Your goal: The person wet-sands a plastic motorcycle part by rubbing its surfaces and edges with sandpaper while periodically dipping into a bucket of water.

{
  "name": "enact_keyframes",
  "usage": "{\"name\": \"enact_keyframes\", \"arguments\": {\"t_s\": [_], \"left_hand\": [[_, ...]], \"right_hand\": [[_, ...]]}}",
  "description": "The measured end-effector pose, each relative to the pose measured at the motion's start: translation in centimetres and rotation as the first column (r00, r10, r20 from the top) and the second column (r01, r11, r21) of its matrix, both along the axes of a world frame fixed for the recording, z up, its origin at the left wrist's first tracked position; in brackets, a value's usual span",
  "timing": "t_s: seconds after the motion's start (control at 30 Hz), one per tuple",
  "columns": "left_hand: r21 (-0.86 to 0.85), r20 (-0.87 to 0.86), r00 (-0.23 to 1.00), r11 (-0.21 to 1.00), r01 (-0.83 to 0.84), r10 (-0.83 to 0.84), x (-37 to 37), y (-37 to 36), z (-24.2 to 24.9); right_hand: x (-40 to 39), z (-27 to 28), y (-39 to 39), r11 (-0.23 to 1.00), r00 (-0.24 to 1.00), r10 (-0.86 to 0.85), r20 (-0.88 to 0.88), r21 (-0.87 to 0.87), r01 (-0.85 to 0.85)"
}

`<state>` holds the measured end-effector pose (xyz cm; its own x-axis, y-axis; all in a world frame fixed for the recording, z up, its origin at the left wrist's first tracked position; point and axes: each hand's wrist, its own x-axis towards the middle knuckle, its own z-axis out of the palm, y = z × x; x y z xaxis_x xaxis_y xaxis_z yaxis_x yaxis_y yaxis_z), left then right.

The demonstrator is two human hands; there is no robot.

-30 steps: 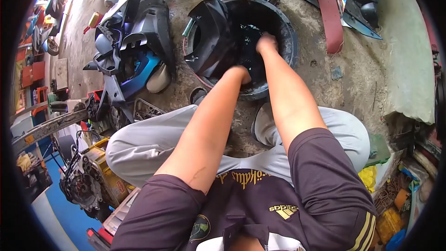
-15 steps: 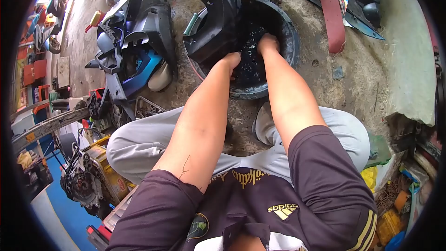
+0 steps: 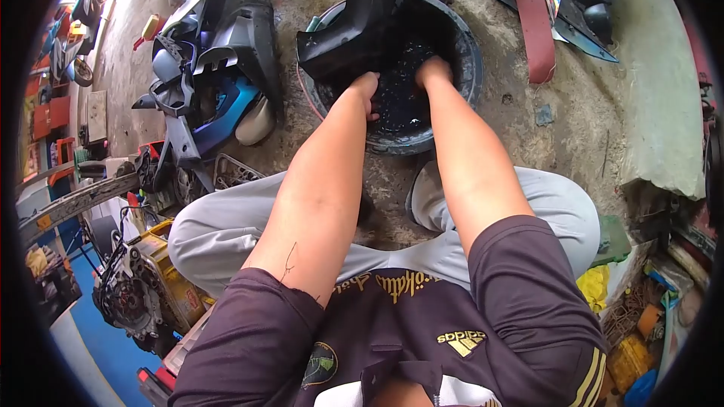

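Observation:
A round dark tub (image 3: 469,68) holding dark, foamy water stands on the floor between the knees. Over its left side leans a large glossy black plastic panel (image 3: 339,45), partly inside the tub. My left hand (image 3: 366,92) grips the lower edge of this panel, with some fingers curled and visible below it. My right hand (image 3: 433,72) reaches into the tub at the water on the right; its fingers are hidden.
Grey and blue plastic fairings (image 3: 237,53) are piled left of the tub. A red strip (image 3: 537,38) and more panels lie at the upper right. An engine (image 3: 136,294) is at lower left, and a concrete ledge (image 3: 664,83) runs along the right.
The black panel has tilted and shifted slightly up, and my left hand has moved a little up and left with it. My right hand stays in the tub.

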<state>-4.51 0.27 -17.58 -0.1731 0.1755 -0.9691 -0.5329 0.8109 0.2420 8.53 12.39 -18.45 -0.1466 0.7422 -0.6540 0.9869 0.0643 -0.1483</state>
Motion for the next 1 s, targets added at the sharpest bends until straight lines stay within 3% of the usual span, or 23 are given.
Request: {"name": "enact_keyframes", "arguments": {"t_s": [0.07,0.1,0.17,0.2,0.27,0.3,0.4,0.47,0.5,0.57,0.6,0.63,0.67,0.7,0.73,0.77,0.83,0.87,0.9,0.97,1.0], "left_hand": [[0.011,0.010,1.000,1.000,-0.022,0.021,-0.2,-0.2,-0.7],[0.024,0.029,0.999,0.999,-0.035,0.034,-0.6,-0.3,-0.9],[0.036,0.023,0.997,0.997,-0.070,0.069,-0.9,0.1,-1.6],[0.027,-0.002,0.996,0.995,-0.092,0.092,-0.6,0.1,-0.5],[0.009,-0.028,0.990,0.990,-0.138,0.138,0.2,-0.2,1.1],[0.006,-0.033,0.987,0.987,-0.160,0.160,0.4,-0.1,1.8],[0.019,-0.031,0.981,0.981,-0.193,0.193,0.8,0.1,3.8],[0.042,-0.097,0.987,0.991,-0.124,0.127,1.0,-0.5,4.8],[0.053,-0.170,0.984,0.997,-0.046,0.055,1.1,-0.9,5.4],[0.044,-0.327,0.930,0.980,0.192,-0.168,0.7,-1.4,6.6],[0.014,-0.403,0.861,0.939,0.345,-0.310,0.2,-1.9,7.8],[-0.028,-0.468,0.766,0.873,0.486,-0.441,-0.3,-2.4,9.0],[-0.023,-0.706,0.544,0.782,0.623,-0.454,-0.6,-2.8,10.1],[-0.012,-0.833,0.413,0.759,0.651,-0.367,-0.2,-3.1,11.9],[-0.006,-0.928,0.271,0.737,0.676,-0.257,-0.1,-3.2,13.6],[0.003,-0.979,0.149,0.711,0.703,-0.143,-0.2,-3.0,15.1],[-0.063,-0.983,-0.157,0.635,0.770,0.094,-1.2,-2.4,15.4],[-0.173,-0.969,-0.245,0.648,0.742,0.021,-1.6,-1.9,16.0],[-0.266,-0.949,-0.313,0.658,0.704,-0.048,-1.9,-1.5,15.8],[-0.468,-0.871,-0.434,0.656,0.593,-0.229,-2.4,-1.0,14.8],[-0.568,-0.813,-0.475,0.637,0.521,-0.336,-2.4,-1.0,13.3]], "right_hand": [[-0.6,-3.8,0.3,1.000,1.000,-0.026,-0.018,-0.009,0.026],[-0.4,-3.3,0.9,0.953,0.955,-0.232,-0.184,-0.240,0.185],[-0.1,-2.4,2.2,0.658,0.682,-0.654,-0.328,-0.692,0.298],[0.1,-3.1,3.0,0.521,0.472,-0.795,-0.380,-0.827,0.211],[0.4,0.3,3.8,0.479,0.357,-0.835,-0.420,-0.873,0.095],[0.4,0.3,3.8,0.551,0.362,-0.814,-0.455,-0.802,0.231],[0.5,-0.4,3.8,0.815,0.827,-0.423,-0.371,-0.554,0.168],[0.3,-2.2,2.5,0.966,0.949,-0.180,-0.258,-0.229,0.121],[0.1,-3.0,1.7,0.996,0.983,-0.071,-0.167,-0.059,0.062],[-0.7,-4.2,1.8,0.954,0.954,0.298,-0.012,-0.014,-0.298],[-1.6,-4.8,2.7,0.823,0.832,0.555,-0.003,-0.142,-0.550],[-1.8,-6.0,2.8,0.797,0.836,0.544,-0.075,-0.267,-0.542],[-1.9,-7.2,2.9,0.755,0.845,0.516,-0.138,-0.391,-0.526],[-1.3,-9.9,2.9,0.803,0.960,0.203,-0.192,-0.528,-0.275],[-1.2,-9.9,2.8,0.750,0.973,-0.130,-0.191,-0.660,-0.029],[-1.1,-9.9,2.9,0.778,0.963,-0.165,-0.215,-0.629,-0.007],[-0.6,-3.7,2.8,0.826,0.935,-0.234,-0.265,-0.562,0.048],[-1.4,0.1,3.1,0.828,0.974,-0.104,-0.201,-0.561,-0.027],[-1.8,4.4,3.4,0.869,0.959,0.252,-0.126,-0.407,-0.282],[-1.9,9.2,3.4,0.874,0.891,0.452,-0.034,-0.185,-0.450],[-1.7,11.6,3.3,0.901,0.912,0.402,-0.079,-0.143,-0.409]]}}
